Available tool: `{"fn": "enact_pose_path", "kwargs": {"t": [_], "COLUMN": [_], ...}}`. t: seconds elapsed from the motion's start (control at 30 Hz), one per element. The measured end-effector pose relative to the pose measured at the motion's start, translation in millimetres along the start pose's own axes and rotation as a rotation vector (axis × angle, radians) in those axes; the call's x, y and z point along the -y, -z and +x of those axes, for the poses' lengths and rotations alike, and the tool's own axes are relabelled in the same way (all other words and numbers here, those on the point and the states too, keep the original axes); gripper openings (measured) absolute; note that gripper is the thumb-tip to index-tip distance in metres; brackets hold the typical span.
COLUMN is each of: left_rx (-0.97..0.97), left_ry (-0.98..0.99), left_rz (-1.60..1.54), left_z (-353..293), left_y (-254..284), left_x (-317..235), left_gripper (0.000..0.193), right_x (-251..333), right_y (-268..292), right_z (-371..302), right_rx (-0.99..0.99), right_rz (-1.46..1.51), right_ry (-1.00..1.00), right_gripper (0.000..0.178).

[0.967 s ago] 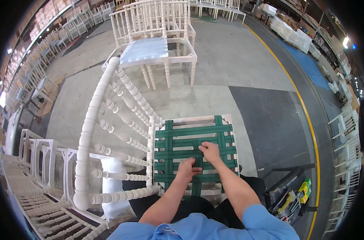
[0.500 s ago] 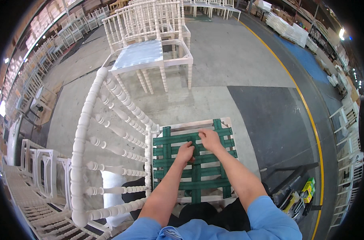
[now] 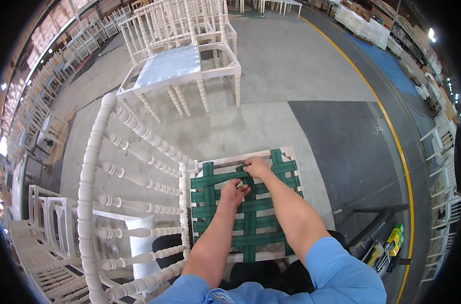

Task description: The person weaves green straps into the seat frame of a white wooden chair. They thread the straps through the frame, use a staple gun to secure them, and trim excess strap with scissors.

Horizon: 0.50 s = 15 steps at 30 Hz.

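Observation:
Green webbing straps (image 3: 261,204) are woven across the seat of a white wooden chair (image 3: 93,177). Its back of turned spindles stands on my left. My right hand (image 3: 258,167) pinches the loose end of the middle lengthwise strap (image 3: 250,223), near the seat's far rail. Just to the left and nearer, my left hand (image 3: 233,193) hovers over the weave, thumb and fingers apart, with nothing seen in it. The far crosswise strap (image 3: 213,180) passes beneath both hands. Part of the weave is hidden by my forearms.
Beyond the seat stand more white chairs, one with a pale blue seat panel (image 3: 169,66). At lower right lie hand tools and a green-yellow box (image 3: 395,239) by a dark bar (image 3: 367,234). White frames (image 3: 53,213) line the left. A yellow floor line (image 3: 393,137) curves along the right.
The right hand has drawn slightly left and now lifts the strap end above the crosswise strap. My left hand has loosened and opened its fingers. The whole view has shifted a little.

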<state>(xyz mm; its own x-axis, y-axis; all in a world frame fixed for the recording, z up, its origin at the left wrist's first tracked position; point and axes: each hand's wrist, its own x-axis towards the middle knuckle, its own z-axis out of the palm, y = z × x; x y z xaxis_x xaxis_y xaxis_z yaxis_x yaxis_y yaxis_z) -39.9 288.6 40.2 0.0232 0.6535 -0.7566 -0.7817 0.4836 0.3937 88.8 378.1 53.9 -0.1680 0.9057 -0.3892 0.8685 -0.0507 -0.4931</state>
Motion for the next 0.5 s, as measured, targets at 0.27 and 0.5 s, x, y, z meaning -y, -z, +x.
{"fn": "enact_pose_path", "kwargs": {"t": [0.27, 0.5], "left_rx": [0.123, 0.231], "left_ry": [-0.094, -0.042], "left_rz": [1.109, 1.236], "left_z": [-136, -192], "left_y": [81, 140], "left_x": [55, 113], "left_gripper": [0.028, 0.026], "right_x": [-27, -20], "right_y": [-14, -7], "right_z": [-6, -20], "right_rx": [-0.273, -0.368], "right_rz": [0.417, 0.463], "right_ry": [0.090, 0.199], "right_gripper": [0.027, 0.026]}}
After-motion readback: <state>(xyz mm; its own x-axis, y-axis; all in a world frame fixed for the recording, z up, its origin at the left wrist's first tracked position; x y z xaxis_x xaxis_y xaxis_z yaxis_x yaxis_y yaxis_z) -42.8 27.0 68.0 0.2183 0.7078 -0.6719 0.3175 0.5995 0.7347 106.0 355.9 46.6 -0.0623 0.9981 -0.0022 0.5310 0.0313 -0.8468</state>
